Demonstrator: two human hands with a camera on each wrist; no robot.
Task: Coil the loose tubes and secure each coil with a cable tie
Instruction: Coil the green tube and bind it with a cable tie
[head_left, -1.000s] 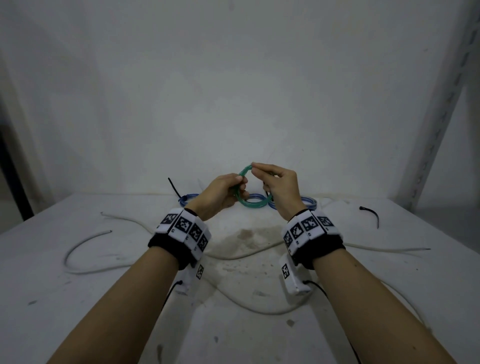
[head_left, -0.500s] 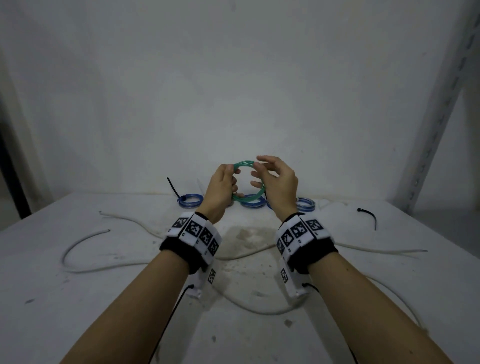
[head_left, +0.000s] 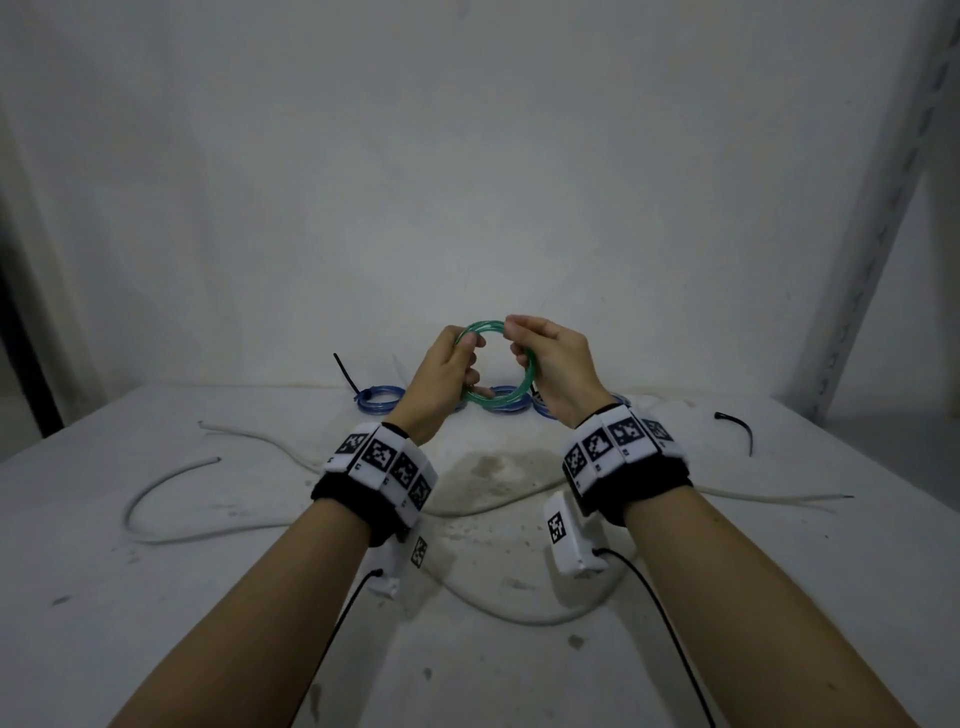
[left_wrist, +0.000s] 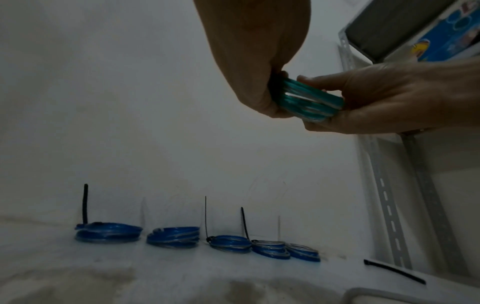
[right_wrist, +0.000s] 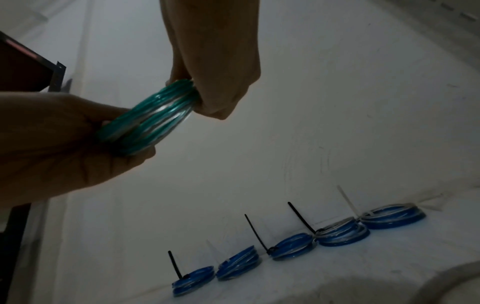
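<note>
A green tube coil (head_left: 494, 405) of several turns stands upright in the air above the back of the white table (head_left: 156, 623). My left hand (head_left: 466, 344) grips its left side with curled fingers, and my right hand (head_left: 515, 332) pinches its top right. The left wrist view shows the green coil (left_wrist: 309, 98) edge-on between my left hand (left_wrist: 275, 90) and my right hand (left_wrist: 319, 102). In the right wrist view the green coil (right_wrist: 155, 117) spans from my right hand (right_wrist: 197, 96) to my left hand (right_wrist: 122, 133). No tie is visible on it.
Several blue coils (left_wrist: 109, 233) with upright cable ties line the back wall (head_left: 467, 182). A loose black cable tie (head_left: 737, 428) lies at the right. Loose white tubes (head_left: 171, 499) snake across the table under my arms. A metal shelf post (head_left: 883, 234) rises at the right.
Both hands raised the green coil and turned it upright to face me. The hands moved apart to its left and right sides.
</note>
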